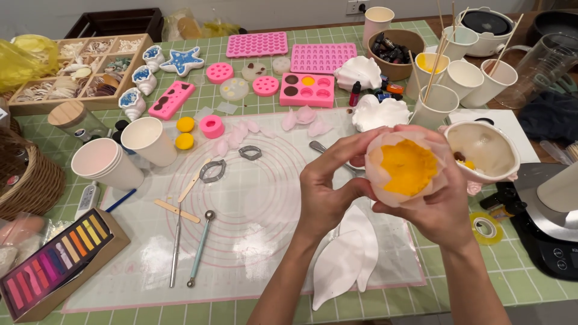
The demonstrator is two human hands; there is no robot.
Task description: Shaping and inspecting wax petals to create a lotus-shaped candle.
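Note:
Both hands hold a round translucent pale-pink wax flower (404,166) with a yellow-orange centre, above a clear silicone work mat (253,210). My left hand (328,191) cups its left side, fingers curled over the top. On the other side, my right hand (442,210) supports it from below. Two white leaf-shaped pieces (349,256) lie on the mat under my wrists. A white bowl-shaped pot (484,150) with yellow residue sits just right of the flower.
Pink silicone moulds (307,90), paper cups (147,139), pink petals (304,117), metal cutters (212,171) and modelling tools (200,247) are spread over the green grid mat. A pastel colour set (57,259) lies at the left, a digital scale (551,232) and tape roll (486,227) at the right.

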